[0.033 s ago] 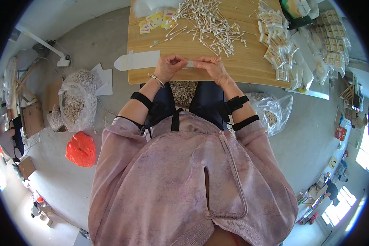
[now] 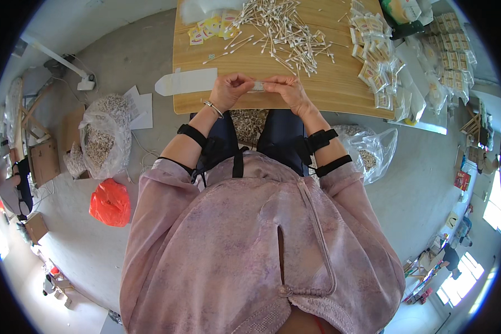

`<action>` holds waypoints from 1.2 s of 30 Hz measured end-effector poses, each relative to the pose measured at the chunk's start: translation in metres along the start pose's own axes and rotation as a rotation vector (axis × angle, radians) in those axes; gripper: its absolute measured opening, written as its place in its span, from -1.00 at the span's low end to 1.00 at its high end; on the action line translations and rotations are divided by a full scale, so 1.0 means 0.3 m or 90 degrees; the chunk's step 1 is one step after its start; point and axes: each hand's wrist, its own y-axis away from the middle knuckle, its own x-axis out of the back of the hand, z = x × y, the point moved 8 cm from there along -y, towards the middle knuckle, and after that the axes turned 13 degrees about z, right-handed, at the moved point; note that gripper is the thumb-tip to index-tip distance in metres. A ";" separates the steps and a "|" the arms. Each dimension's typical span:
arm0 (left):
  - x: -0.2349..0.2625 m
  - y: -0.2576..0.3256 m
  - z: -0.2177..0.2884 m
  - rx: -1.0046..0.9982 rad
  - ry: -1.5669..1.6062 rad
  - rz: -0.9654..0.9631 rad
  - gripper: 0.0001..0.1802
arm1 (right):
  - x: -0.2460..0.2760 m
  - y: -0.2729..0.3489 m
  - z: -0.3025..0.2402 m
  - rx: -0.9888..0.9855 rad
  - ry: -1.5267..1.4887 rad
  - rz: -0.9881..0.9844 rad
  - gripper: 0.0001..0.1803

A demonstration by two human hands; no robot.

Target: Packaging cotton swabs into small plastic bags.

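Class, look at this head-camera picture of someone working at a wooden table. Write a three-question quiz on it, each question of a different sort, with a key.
1. True or false: the left hand and the right hand hold one small clear packet between them at the near edge of the wooden table.
2. Multiple choice: what lies loose in a heap at the middle of the table? A. screws B. cotton swabs C. coins
3. Fill in: on the floor at the person's left, beside the clear sack of pale bits, lies a bag coloured ____.

Key: 1 true; 2 B; 3 red.
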 end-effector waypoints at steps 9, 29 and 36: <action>-0.018 0.016 0.056 -0.038 -0.098 -0.022 -0.76 | 0.006 -0.014 -0.005 0.058 0.042 0.045 -0.82; -0.028 0.050 0.133 -0.235 -0.301 0.028 -0.75 | -0.055 0.091 -0.194 0.515 0.418 0.076 -0.83; -0.008 0.076 0.190 -0.343 -0.320 0.067 -0.82 | -0.065 0.098 -0.201 0.522 0.449 0.054 -0.82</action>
